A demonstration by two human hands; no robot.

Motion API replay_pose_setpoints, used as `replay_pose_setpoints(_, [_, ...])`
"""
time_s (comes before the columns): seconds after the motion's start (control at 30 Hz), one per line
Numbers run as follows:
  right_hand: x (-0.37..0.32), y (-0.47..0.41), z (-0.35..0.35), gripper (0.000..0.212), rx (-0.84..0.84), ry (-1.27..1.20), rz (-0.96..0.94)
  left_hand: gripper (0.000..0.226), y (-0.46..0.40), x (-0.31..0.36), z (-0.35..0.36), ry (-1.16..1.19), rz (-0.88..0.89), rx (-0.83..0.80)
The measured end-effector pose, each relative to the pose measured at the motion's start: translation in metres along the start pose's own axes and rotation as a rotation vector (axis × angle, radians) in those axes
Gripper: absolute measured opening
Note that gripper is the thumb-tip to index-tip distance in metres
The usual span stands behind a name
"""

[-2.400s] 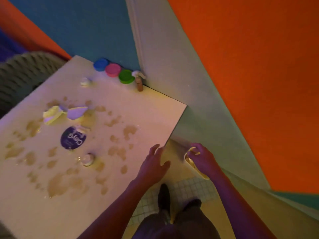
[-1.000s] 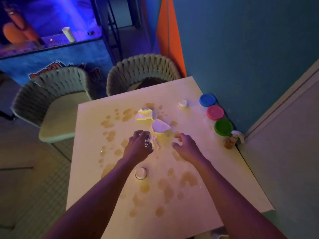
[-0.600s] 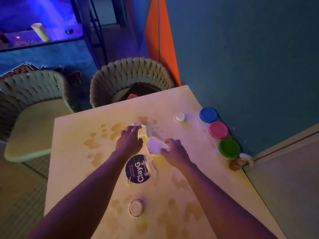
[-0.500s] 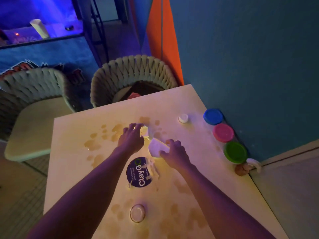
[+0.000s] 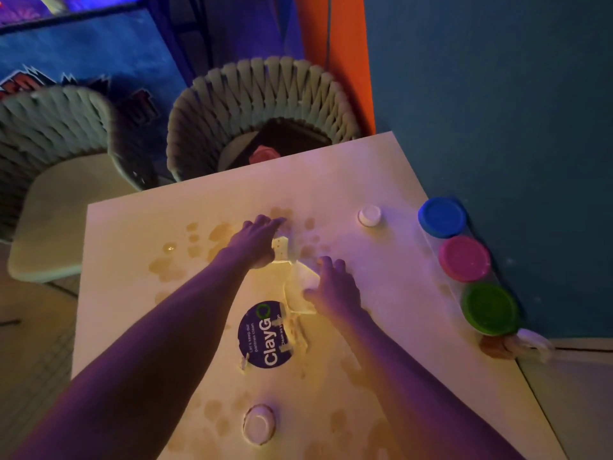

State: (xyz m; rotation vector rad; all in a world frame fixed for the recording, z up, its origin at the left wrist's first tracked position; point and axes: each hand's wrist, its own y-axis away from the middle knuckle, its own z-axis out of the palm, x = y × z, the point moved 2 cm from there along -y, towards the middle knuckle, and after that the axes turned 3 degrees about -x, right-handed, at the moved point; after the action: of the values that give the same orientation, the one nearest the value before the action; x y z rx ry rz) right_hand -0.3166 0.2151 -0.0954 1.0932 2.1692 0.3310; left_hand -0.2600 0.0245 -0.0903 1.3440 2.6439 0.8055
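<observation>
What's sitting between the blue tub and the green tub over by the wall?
The pink tub. It stands between the blue tub and the green tub, all in one row on the table by the wall, as the head view shows.

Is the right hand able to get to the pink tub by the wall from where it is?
Probably yes: the right hand, holding a pale piece, has only open table between it and the pink tub.
</observation>
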Motion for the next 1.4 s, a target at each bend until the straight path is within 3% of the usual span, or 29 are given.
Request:
replay_pose_setpoints(0.23, [0.000, -0.002, 0.002, 0.045, -0.042, -0.147, 0.014, 0.061, 0.012, -0.020, -0.004, 0.184, -0.123, 0.088])
replay_pose_setpoints(0.4, [0.003, 0.010, 0.002, 0.038, -0.066, -0.328, 0.054, 0.051, 0.044, -0.031, -0.010, 0.641, -0.292, 0.147])
replay_pose_setpoints(0.57, [-0.006, 0.025, 0.003, 0.036, -0.072, -0.653, 0.105, 0.046, 0.089, -0.013, 0.006, 1.122, -0.300, 0.052])
replay_pose_setpoints(0.73, [-0.020, 0.050, 0.004, 0.036, -0.222, -1.017, 0.169, 0.041, 0.130, 0.008, 0.023, 1.317, -0.310, -0.032])
replay_pose_setpoints(0.87, [-0.030, 0.073, 0.014, 0.033, -0.290, -1.111, 0.132, 0.041, 0.159, 0.015, 0.039, 1.462, -0.327, -0.067])
replay_pose_setpoints(1.07, [-0.034, 0.093, 0.039, 0.026, -0.406, -0.993, 0.061, 0.039, 0.199, -0.005, 0.059, 1.434, -0.405, 0.010])
replay_pose_setpoints(1.17, [-0.036, 0.099, 0.050, 0.031, -0.370, -0.914, 0.051, 0.039, 0.220, -0.028, 0.067, 1.387, -0.491, 0.114])
replay_pose_setpoints(1.3, [-0.046, 0.102, 0.075, 0.031, -0.240, -0.328, -0.173, 0.040, 0.250, -0.059, 0.082, 1.276, -0.628, 0.214])
replay_pose_setpoints(1.4, [-0.054, 0.104, 0.096, 0.033, -0.194, -0.067, -0.286, 0.045, 0.266, -0.074, 0.095, 1.218, -0.666, 0.251])
